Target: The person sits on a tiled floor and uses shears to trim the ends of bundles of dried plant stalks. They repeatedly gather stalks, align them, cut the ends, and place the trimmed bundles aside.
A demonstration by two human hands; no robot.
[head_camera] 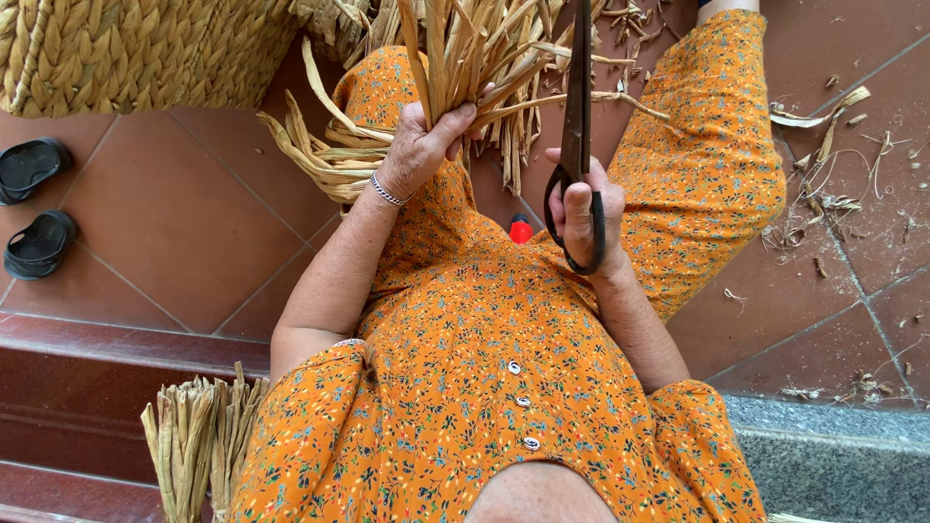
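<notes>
My left hand (418, 145) is closed tight around a bunch of dried straw stalks (465, 53), fingers curled over the front of the bundle and thumb tucked behind, so the stalks fan upward out of my fist. A thin silver bracelet (386, 191) sits at that wrist. Below the grip, loose strands (315, 155) bend away to the left and loop back toward my knee.

My right hand (581, 208) is wrapped through the dark handles of a pair of long scissors (579, 107); my fingers pass through one loop and the other loop hangs under my palm. The blades point straight up and lie together (I can see no gap between them), just beside the stalks but not biting into them.

Both hands hover over my lap, which is covered by an orange flowered dress (484, 329) with small white buttons down the front. A small red thing (521, 230) peeks out between my knees; I cannot tell what it is.

Further out, a woven straw basket (136, 48) fills the upper left corner, standing on the reddish floor tiles (184, 223). Two black sandals (34, 208) lie at the far left. Another upright sheaf of dried stalks (199, 436) stands by my left elbow. Cut scraps and fibres (833, 184) are scattered over the tiles to my right.
</notes>
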